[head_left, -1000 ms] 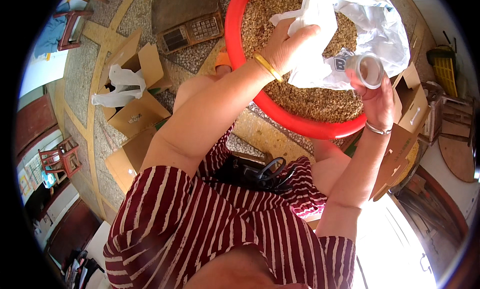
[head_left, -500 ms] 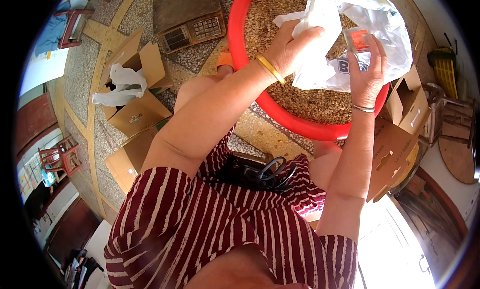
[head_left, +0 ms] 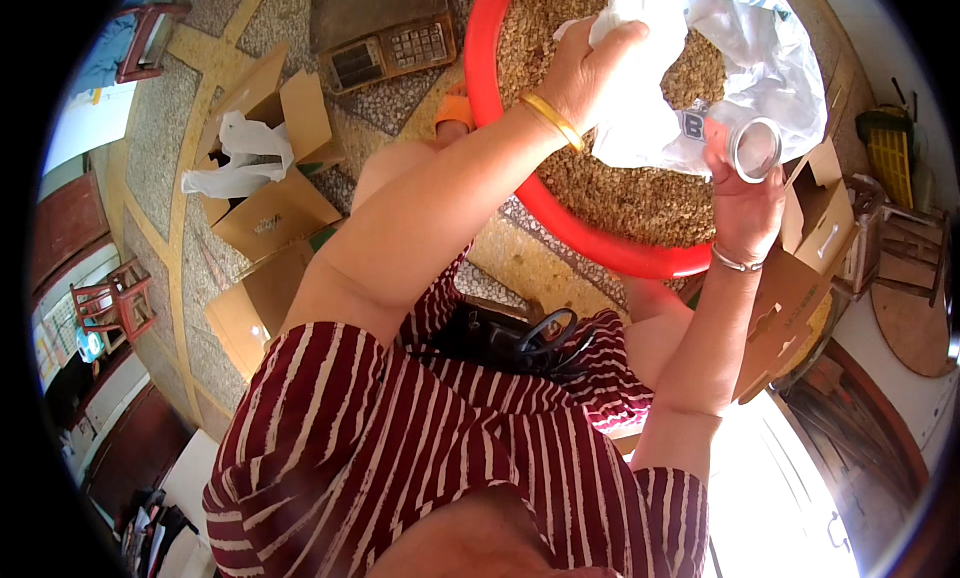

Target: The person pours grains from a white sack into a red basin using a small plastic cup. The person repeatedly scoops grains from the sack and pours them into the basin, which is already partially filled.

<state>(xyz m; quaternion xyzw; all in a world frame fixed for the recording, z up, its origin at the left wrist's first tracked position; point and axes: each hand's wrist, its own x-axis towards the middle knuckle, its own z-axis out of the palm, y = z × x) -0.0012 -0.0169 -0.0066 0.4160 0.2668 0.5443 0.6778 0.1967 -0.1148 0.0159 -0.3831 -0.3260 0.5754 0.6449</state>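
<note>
My left hand [head_left: 588, 78], with a yellow bangle at the wrist, is closed on the gathered edge of a white plastic bag [head_left: 640, 128]. The bag hangs open over a large red-rimmed round basin [head_left: 563, 230] full of small brown pieces [head_left: 640, 208], too fine to name. In my right hand [head_left: 750, 216], at the bag's right side, is a clear round jar [head_left: 757, 150] with a silvery rim and an orange label. Its round end is tilted toward me, and my fingers wrap around it from below. The bag's inside is mostly hidden.
An old weighing scale [head_left: 385, 33] with a keypad stands beyond the basin on the left. Opened cardboard boxes [head_left: 270, 213] sit to the left, one with a white bag [head_left: 240, 158] hanging out. Another carton [head_left: 815, 203] stands at right. A dark bag [head_left: 490, 343] rests in my lap.
My right hand has moved down and slightly right with the jar, turning it so its round end faces me. My left hand still holds the bag and has shifted slightly.
</note>
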